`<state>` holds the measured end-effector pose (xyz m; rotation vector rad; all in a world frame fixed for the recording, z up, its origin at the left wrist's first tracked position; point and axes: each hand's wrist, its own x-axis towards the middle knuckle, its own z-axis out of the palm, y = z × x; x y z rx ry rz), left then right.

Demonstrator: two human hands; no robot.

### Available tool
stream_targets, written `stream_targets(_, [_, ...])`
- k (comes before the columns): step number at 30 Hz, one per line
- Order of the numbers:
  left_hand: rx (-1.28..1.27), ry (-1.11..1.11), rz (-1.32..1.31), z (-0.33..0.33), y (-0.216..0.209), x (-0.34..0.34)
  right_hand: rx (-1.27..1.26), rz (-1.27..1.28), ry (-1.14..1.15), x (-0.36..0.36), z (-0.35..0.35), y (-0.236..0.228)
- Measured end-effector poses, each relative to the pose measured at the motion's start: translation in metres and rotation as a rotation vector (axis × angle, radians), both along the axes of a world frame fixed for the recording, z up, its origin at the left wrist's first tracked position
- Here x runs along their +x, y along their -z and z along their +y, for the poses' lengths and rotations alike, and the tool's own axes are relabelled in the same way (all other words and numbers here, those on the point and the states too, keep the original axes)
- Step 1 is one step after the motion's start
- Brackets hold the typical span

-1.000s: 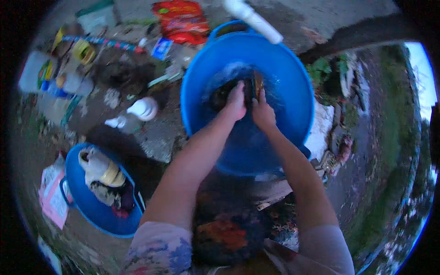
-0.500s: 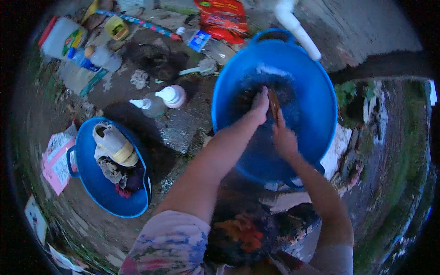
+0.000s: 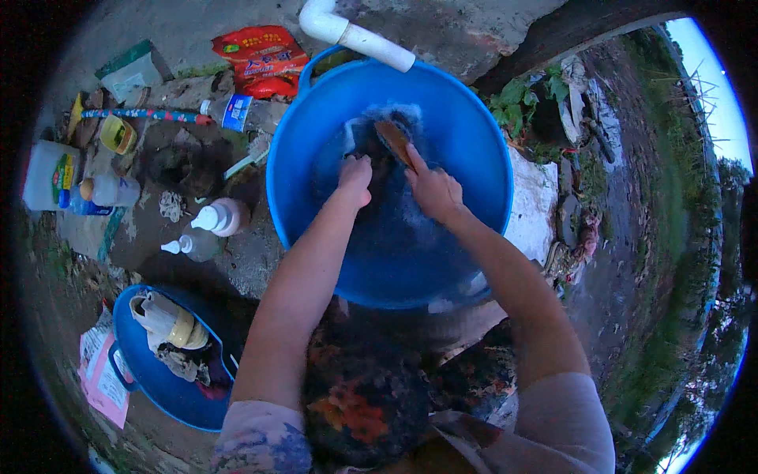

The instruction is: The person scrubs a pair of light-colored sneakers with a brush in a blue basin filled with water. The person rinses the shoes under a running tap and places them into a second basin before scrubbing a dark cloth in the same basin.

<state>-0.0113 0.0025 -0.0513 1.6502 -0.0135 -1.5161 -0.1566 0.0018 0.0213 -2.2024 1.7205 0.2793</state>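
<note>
1. Down in the big blue tub (image 3: 474, 158), both hands work on a dark wet cloth (image 3: 371, 146) that lies in soapy water at the tub's far side.
2. Left hand (image 3: 355, 178) is closed into a loose fist, pressing on the cloth; whether it grips a fold I cannot tell.
3. Right hand (image 3: 433, 189) is curled round the handle end of a brown brush (image 3: 395, 141), which slants up and away from the fingers onto the cloth.
4. Both bare forearms reach in from the lower edge and over the tub's near rim; the hands sit just beside each other, not touching.
5. A white pipe (image 3: 355, 31) juts out above the tub's far rim.
6. A red packet (image 3: 260, 55) lies on the ground beyond the tub, to its left.
7. Two spray bottles (image 3: 209, 229) lie on the ground just left of the tub.
8. Further left stand a white jug (image 3: 47, 174) and a small yellow cup (image 3: 117, 134).
9. A smaller blue basin (image 3: 158, 379) sits lower left, well apart from the tub, holding pale shoes (image 3: 166, 320) and dark bits.
10. A pink paper (image 3: 103, 379) lies touching the basin's left side.
11. Patterned dark clothing covers the person's lap below the tub.
</note>
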Motion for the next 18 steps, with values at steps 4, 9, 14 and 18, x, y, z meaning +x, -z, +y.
stream_targets(4, [-0.113,-0.254,0.277,0.002,0.017,0.018,0.160,-0.116,0.017,0.014,0.040,0.020])
stream_targets(9, [-0.061,-0.075,0.360,-0.001,0.071,0.020,-0.141,0.001,-0.144,0.010,0.003,0.022])
stream_targets(14, [0.002,-0.334,0.355,0.000,0.010,0.023,-0.012,-0.061,-0.174,0.017,0.050,0.019])
stream_targets(18, [0.059,-0.204,0.275,-0.009,0.024,0.018,-0.080,-0.035,-0.093,0.006,0.017,0.010])
